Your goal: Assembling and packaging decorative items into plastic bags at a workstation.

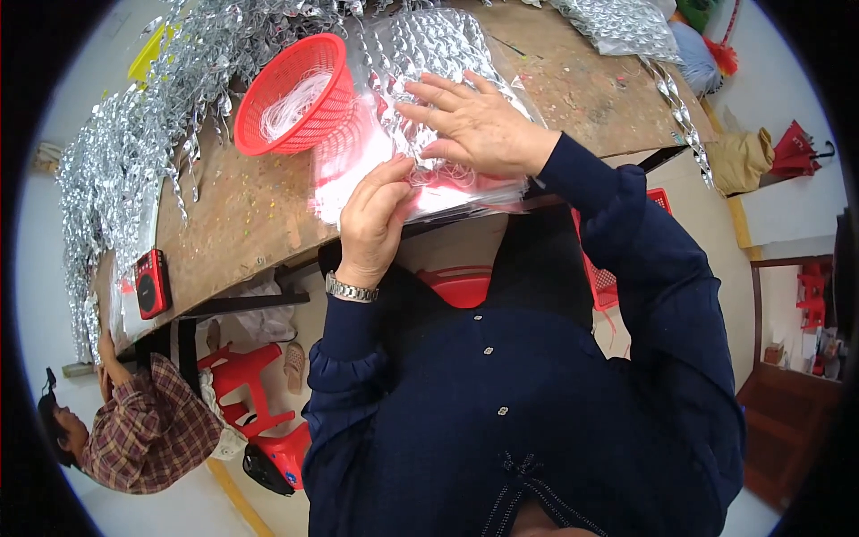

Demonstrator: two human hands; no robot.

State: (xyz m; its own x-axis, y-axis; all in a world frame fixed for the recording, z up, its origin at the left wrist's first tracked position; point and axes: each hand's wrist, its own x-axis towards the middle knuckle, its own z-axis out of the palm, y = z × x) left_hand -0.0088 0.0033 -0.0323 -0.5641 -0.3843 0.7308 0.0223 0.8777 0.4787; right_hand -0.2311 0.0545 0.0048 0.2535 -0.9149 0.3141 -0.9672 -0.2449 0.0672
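Note:
Several silver twisted foil streamers [436,45] lie in a bundle on a stack of clear plastic bags [335,183] at the table's near edge. My right hand [479,127] rests flat over the streamers with its fingers spread. Just left of it, my left hand [371,219] is closed, fingers bent toward the thumb at the bundle's near end. Whatever it pinches, if anything, is too small to make out. Thin white strings [452,172] trail from the streamers below my right palm. A red plastic basket [335,67] with loops of white string [295,106] inside stands tilted beside the bags.
A heap of silver streamers [116,192] runs along the table's [228,210] left side. Near the left corner sits a red radio [152,284]. Another person [148,416] in a plaid shirt is at lower left, by red stools [246,380]. More bagged streamers [622,27] lie at far right.

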